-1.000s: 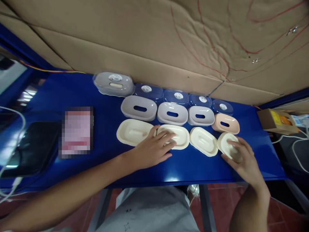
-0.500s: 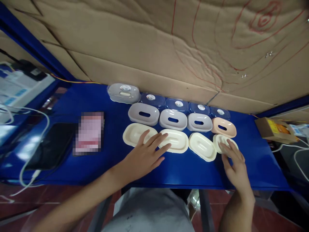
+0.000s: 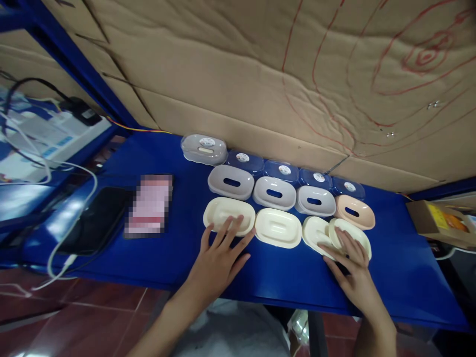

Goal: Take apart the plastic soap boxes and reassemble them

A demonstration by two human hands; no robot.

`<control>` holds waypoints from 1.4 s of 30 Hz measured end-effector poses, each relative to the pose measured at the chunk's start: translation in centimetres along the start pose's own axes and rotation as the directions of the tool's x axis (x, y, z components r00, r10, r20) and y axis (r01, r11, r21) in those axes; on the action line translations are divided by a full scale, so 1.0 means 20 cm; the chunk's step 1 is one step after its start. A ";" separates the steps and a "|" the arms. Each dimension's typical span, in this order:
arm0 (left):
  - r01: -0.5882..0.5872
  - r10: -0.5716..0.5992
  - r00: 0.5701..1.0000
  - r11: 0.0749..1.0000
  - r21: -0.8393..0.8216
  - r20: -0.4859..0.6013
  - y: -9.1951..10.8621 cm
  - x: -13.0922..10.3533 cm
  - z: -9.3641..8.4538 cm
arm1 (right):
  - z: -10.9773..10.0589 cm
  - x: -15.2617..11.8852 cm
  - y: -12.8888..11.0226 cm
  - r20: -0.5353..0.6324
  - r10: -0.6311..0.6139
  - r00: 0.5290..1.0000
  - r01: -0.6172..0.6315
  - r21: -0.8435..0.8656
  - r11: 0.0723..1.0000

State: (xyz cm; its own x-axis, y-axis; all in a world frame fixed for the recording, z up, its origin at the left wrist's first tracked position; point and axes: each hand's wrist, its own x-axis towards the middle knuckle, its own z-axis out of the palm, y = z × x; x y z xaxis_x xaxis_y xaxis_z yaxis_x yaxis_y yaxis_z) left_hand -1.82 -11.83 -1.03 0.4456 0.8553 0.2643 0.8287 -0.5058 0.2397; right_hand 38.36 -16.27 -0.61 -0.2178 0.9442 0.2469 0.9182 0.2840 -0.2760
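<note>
Cream oval soap-dish trays form the front row. My left hand point(image 3: 219, 260) lies with spread fingers over the near edge of the leftmost cream tray point(image 3: 219, 206), fingertips reaching inside it. Beside that sits a second cream tray point(image 3: 278, 228), untouched. My right hand point(image 3: 353, 265) is open over the rightmost cream tray point(image 3: 357, 235), with fingertips inside it. This tray overlaps the right end of the third cream tray point(image 3: 314, 230). One right finger reaches onto the third tray, and the thumb is near its front edge.
Behind the trays stand slotted dishes: several grey ones point(image 3: 243, 191) and a peach one point(image 3: 366, 218). Clear lids point(image 3: 273, 170) with round stickers line the cardboard wall, beside a lidded grey dish point(image 3: 191, 154). Phones and cables lie left; a cardboard box point(image 3: 424, 215) stands right.
My left hand has shifted left to the first cream tray, uncovering the second. The rightmost tray has moved left onto the third under my right hand. The view has shifted.
</note>
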 end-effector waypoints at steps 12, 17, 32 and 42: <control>-0.067 0.067 0.998 0.997 0.024 0.012 0.05 -0.04 0.00 | 0.00 0.00 0.00 0.016 0.047 0.999 -0.048 0.031 0.998; -0.081 0.079 0.996 0.996 0.044 0.047 0.04 -0.04 0.02 | -0.04 -0.10 0.14 -0.060 0.218 0.974 -0.217 0.024 0.976; -0.034 0.035 0.999 0.999 -0.035 0.036 0.05 -0.05 0.02 | 0.04 -0.11 0.07 -0.159 0.167 0.973 -0.190 -0.136 0.972; -0.027 0.028 1.000 0.998 -0.051 0.015 0.05 -0.03 0.03 | 0.11 0.00 0.07 -0.160 0.052 0.986 -0.063 -0.063 0.996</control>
State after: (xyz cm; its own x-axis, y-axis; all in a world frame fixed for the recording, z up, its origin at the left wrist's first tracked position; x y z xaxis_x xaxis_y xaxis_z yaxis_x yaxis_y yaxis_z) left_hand -1.10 -12.88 -1.48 0.4733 0.8426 0.2568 0.7983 -0.5335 0.2794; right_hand 38.96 -15.39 -3.06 -0.1140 0.9188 0.3779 0.9490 0.2133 -0.2323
